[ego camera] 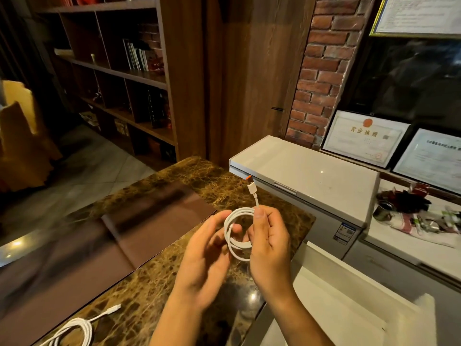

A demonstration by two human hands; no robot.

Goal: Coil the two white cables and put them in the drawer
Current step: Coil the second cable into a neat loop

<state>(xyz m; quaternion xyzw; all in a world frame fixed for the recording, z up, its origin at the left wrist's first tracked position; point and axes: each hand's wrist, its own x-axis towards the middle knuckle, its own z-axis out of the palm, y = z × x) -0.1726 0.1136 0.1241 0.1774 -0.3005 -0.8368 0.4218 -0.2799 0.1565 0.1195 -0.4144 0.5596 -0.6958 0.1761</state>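
Note:
One white cable (233,221) is wound into a small coil held above the marble counter (159,278). My right hand (270,248) pinches the coil at its top, and the orange-tipped plug sticks up above my thumb. My left hand (208,260) supports the coil from the left with a finger through its loops. The second white cable (74,329) lies loosely looped on the counter at the lower left, its plug pointing right. An open white drawer (349,303) sits below and to the right of my hands.
A white chest freezer (306,168) stands behind the counter. Framed certificates (366,138) lean on the brick wall. Clutter and a metal cup (381,211) lie on the white surface at right. A wooden bookshelf (124,78) fills the left background.

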